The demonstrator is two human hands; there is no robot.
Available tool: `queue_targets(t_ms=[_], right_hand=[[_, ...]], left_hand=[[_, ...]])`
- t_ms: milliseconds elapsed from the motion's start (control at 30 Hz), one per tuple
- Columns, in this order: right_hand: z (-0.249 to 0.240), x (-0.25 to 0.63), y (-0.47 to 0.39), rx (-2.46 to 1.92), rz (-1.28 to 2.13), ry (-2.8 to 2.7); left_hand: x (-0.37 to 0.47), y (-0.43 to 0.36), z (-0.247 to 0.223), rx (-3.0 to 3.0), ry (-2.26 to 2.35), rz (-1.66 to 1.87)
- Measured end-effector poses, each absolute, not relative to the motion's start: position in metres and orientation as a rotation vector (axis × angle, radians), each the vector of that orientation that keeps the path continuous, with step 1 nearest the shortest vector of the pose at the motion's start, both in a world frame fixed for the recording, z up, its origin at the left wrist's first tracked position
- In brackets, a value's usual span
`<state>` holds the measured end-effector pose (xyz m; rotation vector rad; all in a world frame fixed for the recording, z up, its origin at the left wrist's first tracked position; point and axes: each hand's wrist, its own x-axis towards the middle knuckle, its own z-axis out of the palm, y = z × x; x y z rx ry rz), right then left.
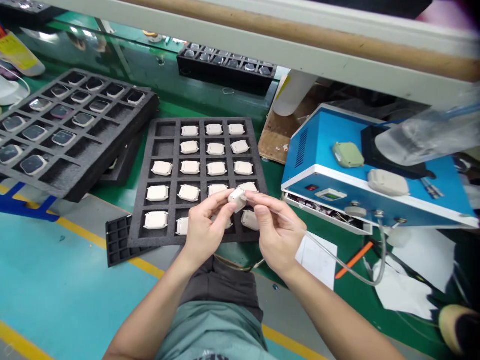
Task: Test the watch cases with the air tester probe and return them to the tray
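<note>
Between the fingertips of my left hand is a small off-white watch case, tilted up above the foam tray. My right hand pinches the end of a clear thin tube, whose tip meets or nearly meets the case's right side; the exact contact is hidden by the fingers. That tube curves back to a fitting on the front of a blue machine. Below both hands lies a dark foam tray with rows of similar off-white cases. Two slots at its upper left hold nothing.
At left, another foam tray carries watch faces, stacked over a second tray. A small black tray sticks out beneath the middle one. On the machine rest a green case and a beige one. A shelf edge crosses above.
</note>
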<state>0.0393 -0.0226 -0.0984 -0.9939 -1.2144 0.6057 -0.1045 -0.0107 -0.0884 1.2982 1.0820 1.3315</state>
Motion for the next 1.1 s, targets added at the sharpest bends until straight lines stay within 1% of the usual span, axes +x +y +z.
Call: queue_targets(t_ms=[1100], right_hand=[[-0.099,0.0406,-0.0199,-0.971,0.623,-1.226]], left_hand=[[-0.1057,-0.0091,-0.0902,1.38,1.127,1.348]])
